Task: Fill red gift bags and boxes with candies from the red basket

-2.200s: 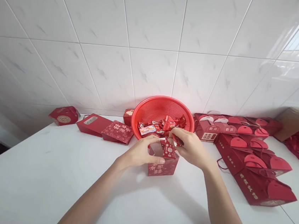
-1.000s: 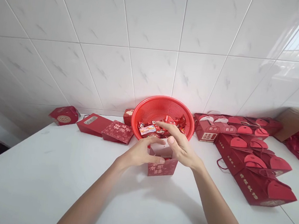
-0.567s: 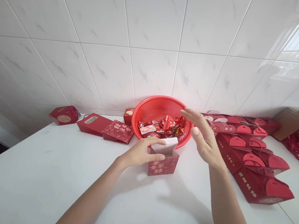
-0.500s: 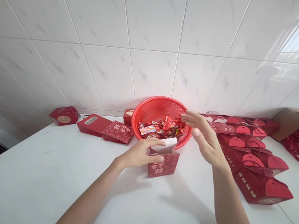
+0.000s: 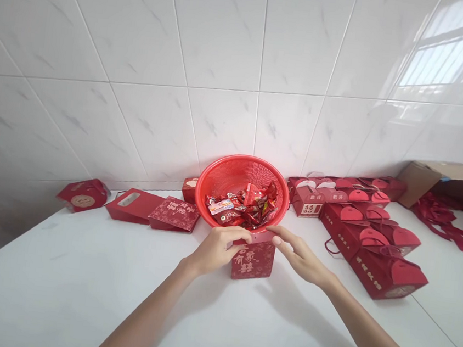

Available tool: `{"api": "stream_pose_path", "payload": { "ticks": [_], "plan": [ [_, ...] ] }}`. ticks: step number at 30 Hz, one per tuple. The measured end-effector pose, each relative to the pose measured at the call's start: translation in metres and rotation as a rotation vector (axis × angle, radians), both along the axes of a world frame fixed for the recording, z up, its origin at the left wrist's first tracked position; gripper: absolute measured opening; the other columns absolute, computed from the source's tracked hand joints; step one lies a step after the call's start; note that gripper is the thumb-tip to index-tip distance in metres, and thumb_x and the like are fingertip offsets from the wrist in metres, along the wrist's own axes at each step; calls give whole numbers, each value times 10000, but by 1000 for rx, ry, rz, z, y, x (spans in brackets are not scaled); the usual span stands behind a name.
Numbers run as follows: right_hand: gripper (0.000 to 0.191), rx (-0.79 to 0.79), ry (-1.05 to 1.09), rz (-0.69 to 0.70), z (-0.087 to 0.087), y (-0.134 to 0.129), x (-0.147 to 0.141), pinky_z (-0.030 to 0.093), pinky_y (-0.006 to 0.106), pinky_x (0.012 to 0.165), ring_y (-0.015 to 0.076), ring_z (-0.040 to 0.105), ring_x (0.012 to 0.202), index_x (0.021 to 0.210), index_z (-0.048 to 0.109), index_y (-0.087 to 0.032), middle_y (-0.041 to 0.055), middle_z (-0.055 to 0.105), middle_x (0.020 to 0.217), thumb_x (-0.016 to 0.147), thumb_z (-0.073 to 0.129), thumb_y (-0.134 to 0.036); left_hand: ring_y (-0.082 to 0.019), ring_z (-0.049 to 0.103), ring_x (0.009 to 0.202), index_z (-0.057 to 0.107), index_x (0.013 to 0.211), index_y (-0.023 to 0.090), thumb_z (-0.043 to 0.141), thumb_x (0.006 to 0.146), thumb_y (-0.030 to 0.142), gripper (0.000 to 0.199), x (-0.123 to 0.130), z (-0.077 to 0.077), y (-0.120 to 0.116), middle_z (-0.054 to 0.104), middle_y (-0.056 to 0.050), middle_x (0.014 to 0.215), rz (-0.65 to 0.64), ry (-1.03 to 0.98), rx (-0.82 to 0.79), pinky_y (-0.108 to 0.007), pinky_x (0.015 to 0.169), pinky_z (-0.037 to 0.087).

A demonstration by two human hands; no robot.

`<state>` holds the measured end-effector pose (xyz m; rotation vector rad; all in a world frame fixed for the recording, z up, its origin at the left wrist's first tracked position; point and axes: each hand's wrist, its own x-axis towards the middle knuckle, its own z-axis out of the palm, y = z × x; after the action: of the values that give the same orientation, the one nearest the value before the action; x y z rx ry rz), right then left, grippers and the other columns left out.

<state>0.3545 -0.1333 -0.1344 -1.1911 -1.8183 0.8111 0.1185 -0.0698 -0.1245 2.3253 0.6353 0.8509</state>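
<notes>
The head view showed me with both hands at the top of the small red box (image 5: 252, 263), which stood upright on the white table (image 5: 78, 290) just in front of the red basket (image 5: 199, 192). My left hand (image 5: 217, 249) had its upper left corner, fingers bent over the edge, holding it steady. My right hand (image 5: 304, 259) was at the opposite corner, index finger and thumb slightly parted by the end of the top flap (image 5: 261, 237); whether they pinched the card or only touched it, I could not tell.

I judged that I was bringing the flap down over the mouth, since it lay low across the top. I could not see whether it was fully seated, nor what the box held. The next move called for light, even pressure along the flap and its edge lined up with the front wall, with my left hand bracing the box; too hard a push might have creased the card.

Wrapped sweets (image 5: 248, 205) lay in the basket behind. Handled red boxes (image 5: 388, 275) stood in rows to my right, and a flatter printed box (image 5: 175, 213) lay to my left.
</notes>
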Motion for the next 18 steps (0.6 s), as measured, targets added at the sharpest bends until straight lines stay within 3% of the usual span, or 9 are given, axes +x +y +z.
{"api": "stream_pose_path", "payload": {
  "ticks": [7, 12, 15, 18],
  "plan": [
    [308, 123, 12, -95, -8, -10, -7, 537, 365, 873, 201, 667, 890, 1067, 672, -221, 49, 726, 979, 958, 524, -469, -185, 706, 979, 714, 1011, 202, 590, 873, 185, 187, -5, -6, -12, 758, -41, 1028, -7, -7, 44, -289, 906, 556],
    [288, 208, -8, -199, 1, -23, -1, 552, 335, 775, 193, 655, 789, 933, 682, -219, 45, 726, 871, 925, 573, -485, -244, 608, 1223, 705, 1129, 230, 647, 876, 288, 265, -19, 9, -12, 633, -82, 1343, -13, 30, 86, -386, 1049, 498],
    [282, 340, 45, -422, 23, -36, 32, 560, 332, 722, 196, 664, 753, 903, 692, -230, 36, 718, 827, 854, 664, -506, -255, 587, 1252, 705, 1136, 245, 617, 904, 328, 261, -36, 23, -5, 622, -82, 1355, 83, -38, 150, -420, 1077, 475],
    [326, 545, 211, -790, 57, -56, 88, 558, 348, 670, 185, 658, 704, 918, 707, -233, 27, 699, 814, 758, 762, -511, -249, 615, 1207, 728, 1063, 252, 631, 893, 353, 221, -60, 37, 7, 660, -63, 1292, 232, -114, 213, -402, 1067, 485]
  ]
}}
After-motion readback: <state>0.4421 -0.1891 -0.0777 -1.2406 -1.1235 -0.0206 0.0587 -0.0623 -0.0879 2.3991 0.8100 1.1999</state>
